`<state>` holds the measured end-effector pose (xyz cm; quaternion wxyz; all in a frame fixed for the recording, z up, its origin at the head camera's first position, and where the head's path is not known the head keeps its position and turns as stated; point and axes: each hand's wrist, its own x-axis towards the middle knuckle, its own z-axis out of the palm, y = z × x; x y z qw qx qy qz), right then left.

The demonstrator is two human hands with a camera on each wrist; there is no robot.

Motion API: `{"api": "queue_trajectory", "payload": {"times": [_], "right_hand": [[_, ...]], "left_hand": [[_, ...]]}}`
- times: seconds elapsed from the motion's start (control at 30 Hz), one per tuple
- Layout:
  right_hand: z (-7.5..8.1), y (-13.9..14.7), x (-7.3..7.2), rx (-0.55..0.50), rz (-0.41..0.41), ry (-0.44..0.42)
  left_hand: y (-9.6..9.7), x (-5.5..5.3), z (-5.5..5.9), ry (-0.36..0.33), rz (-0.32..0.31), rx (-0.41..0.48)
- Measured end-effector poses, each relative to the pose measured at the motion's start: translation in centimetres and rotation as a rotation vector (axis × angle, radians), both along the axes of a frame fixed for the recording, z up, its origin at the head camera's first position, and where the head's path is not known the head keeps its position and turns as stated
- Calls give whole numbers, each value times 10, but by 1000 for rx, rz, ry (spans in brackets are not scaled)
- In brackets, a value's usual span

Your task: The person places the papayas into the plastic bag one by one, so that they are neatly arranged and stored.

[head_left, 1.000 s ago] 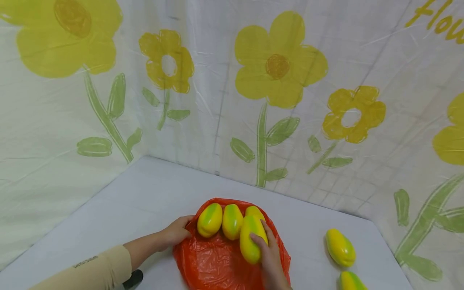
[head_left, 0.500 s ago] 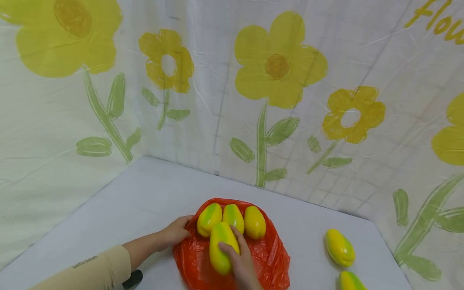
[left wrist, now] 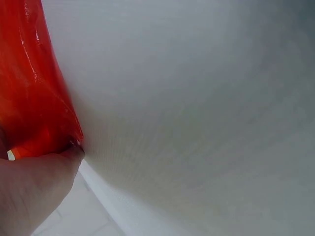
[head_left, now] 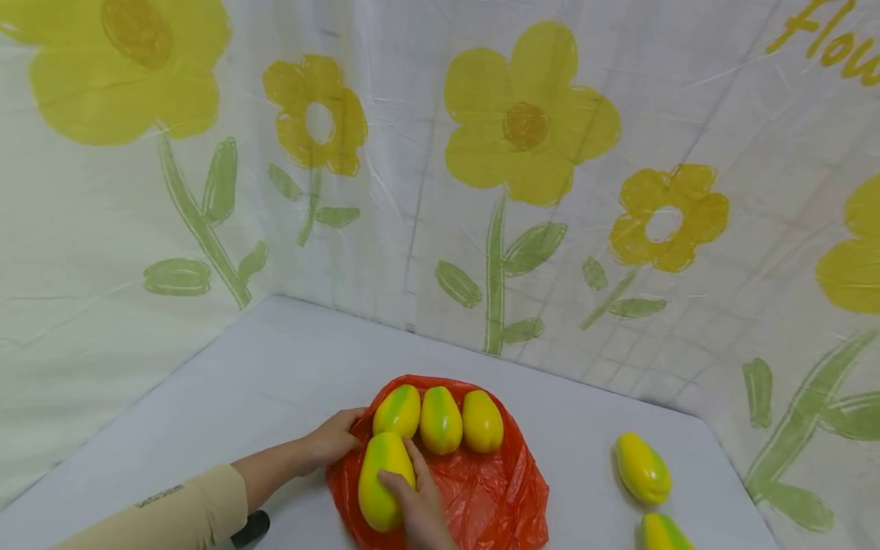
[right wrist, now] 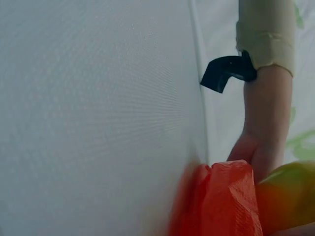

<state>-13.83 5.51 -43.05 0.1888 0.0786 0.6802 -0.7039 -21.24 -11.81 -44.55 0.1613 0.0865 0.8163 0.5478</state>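
A red plastic bag (head_left: 484,500) lies spread open on the table, its rim rolled up around three glossy yellow-green papayas (head_left: 441,421) standing in a row at its far side. My left hand (head_left: 335,438) grips the bag's left rim; in the left wrist view the thumb (left wrist: 42,182) pinches the red plastic. Over the left part of the bag, my right hand (head_left: 422,504) holds another papaya (head_left: 383,480), thumb on top and fingers along its right side. That papaya is just in front of the leftmost one in the row. Whether it touches the bag's bottom cannot be seen.
Two more papayas lie on the white table (head_left: 275,367) at the right, one whole papaya (head_left: 643,468) and one papaya (head_left: 665,532) cut by the frame edge. A flower-printed curtain (head_left: 385,229) hangs behind the table. A black bracket (right wrist: 229,71) sits on my left forearm.
My right hand has carried its papaya leftward across the bag, from in front of the right papaya to in front of the left one. My left hand has stayed on the rim.
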Motion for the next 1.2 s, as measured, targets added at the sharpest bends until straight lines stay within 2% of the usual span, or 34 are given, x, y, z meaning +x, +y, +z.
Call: {"api": "queue_trajectory", "payload": {"times": [0.17, 0.67, 1.0, 1.2], "right_hand": [[-3, -5, 0, -23, 15, -36], [-9, -7, 0, 8, 57, -43], [-9, -9, 0, 36, 62, -58], [-7, -12, 1, 27, 68, -46]], "left_hand": [[0, -2, -3, 1, -6, 1], [0, -1, -2, 14, -4, -9], [2, 0, -2, 7, 46, -51], [2, 0, -2, 4, 39, -42]]}}
